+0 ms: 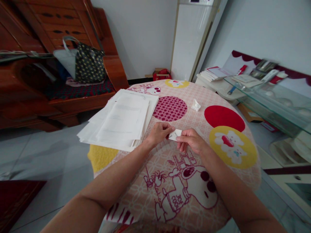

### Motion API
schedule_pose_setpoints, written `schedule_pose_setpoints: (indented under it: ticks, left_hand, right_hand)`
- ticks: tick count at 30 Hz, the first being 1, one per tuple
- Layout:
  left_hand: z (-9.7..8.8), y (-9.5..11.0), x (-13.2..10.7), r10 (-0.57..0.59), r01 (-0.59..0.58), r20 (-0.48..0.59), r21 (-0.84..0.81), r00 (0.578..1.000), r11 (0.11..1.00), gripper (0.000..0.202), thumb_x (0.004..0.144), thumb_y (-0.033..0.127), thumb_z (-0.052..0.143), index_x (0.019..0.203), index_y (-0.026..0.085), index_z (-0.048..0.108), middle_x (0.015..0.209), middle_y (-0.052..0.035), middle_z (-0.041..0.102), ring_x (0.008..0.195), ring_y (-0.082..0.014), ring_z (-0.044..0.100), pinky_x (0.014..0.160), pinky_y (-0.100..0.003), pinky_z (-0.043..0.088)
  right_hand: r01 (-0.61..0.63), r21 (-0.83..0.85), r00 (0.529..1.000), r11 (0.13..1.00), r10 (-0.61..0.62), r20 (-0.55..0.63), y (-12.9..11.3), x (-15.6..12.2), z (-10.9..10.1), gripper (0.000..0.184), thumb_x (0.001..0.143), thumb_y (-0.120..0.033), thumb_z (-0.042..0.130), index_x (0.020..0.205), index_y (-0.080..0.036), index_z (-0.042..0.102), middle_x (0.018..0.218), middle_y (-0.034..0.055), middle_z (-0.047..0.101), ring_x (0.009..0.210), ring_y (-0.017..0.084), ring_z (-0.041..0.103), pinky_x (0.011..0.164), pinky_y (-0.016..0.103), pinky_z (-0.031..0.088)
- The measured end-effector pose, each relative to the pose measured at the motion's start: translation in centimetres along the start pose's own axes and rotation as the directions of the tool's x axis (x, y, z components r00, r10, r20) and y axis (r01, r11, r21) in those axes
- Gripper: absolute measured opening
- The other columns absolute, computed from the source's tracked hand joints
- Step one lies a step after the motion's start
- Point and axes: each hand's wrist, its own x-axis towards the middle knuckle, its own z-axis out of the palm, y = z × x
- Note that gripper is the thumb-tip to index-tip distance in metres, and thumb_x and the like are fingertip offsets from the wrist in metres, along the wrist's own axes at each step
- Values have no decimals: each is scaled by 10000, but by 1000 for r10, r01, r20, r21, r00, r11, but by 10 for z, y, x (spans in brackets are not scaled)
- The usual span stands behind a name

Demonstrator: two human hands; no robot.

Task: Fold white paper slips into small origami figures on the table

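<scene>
Between my two hands is a small folded piece of white paper (174, 134) with some dark print on it. My left hand (159, 132) pinches its left edge with thumb and fingers. On the right side, my right hand (191, 139) grips it with the thumb lying on top. The paper is held just over the patterned tablecloth (150, 165). Beyond my hands, a small folded white paper shape (195, 105) sits on the cloth. To the left lies a stack of white paper sheets (123, 118), the top one faintly printed.
A wooden bench (80, 97) at the left holds a patterned bag (89, 61). At the right, a glass shelf (274, 97) carries bowls and small items beside a pile of papers (215, 73). A red box (161, 75) stands behind the table.
</scene>
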Motion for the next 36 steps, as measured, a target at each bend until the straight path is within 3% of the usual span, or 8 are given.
schedule_pose_setpoints:
  ticks: [3,5,10,13,17,22,30,36]
  left_hand:
    - [0,-1,0,-73,83,106,-98,992,992,364,794,470,743,669,147,632,557,12,580,488,-81,514,489,-201,392]
    - [0,-1,-1,-121,135,165,-75,979,988,362,797,481,745,696,147,647,563,4,594,481,-88,534,477,-204,405]
    - [-1,-2,-1,-102,95,77,88,992,992,413,847,474,693,605,165,564,503,18,563,375,-54,432,382,-184,277]
    - [-1,-3,-1,-55,47,87,89,995,995,431,852,513,668,626,162,562,503,26,554,375,-53,420,384,-183,281]
    - [0,-5,0,12,-14,123,12,992,1000,499,854,606,624,662,148,586,507,35,512,422,-63,432,417,-187,322]
    - [0,-4,0,63,-65,84,17,994,998,540,844,627,626,609,149,539,477,51,445,418,-47,356,411,-188,246]
    - [3,-7,1,40,-43,93,31,995,999,519,843,628,617,646,153,547,506,45,463,451,-60,378,437,-199,251]
    - [0,-5,2,24,-31,149,43,989,999,483,826,573,640,610,156,526,499,48,453,459,-58,363,456,-205,245]
  right_hand:
    - [47,-1,996,999,-47,-76,2,2,2,325,673,-435,799,622,-160,635,529,41,686,385,128,596,356,202,449]
    - [67,-3,992,998,-67,-112,2,2,4,329,677,-437,791,601,-169,616,526,42,681,381,125,585,348,203,436]
    - [79,-11,986,997,-79,-145,2,4,8,326,683,-426,781,578,-172,606,505,34,659,356,108,543,324,197,399]
    - [83,0,985,997,-82,-149,1,4,8,325,666,-428,787,580,-169,610,478,22,638,334,102,520,315,196,389]
    - [74,-13,991,997,-75,-114,0,2,7,333,659,-427,794,574,-168,602,463,9,624,319,93,502,309,190,375]
    - [46,-41,996,998,-49,-71,-1,1,11,335,655,-419,800,561,-168,600,448,-4,608,308,81,482,303,179,351]
    - [51,-43,995,998,-54,-84,0,2,11,329,671,-415,792,575,-169,596,438,-13,599,302,75,468,297,174,327]
    - [-12,-11,997,1000,13,73,3,3,5,322,722,-431,772,657,-140,652,535,30,676,376,104,569,376,198,446]
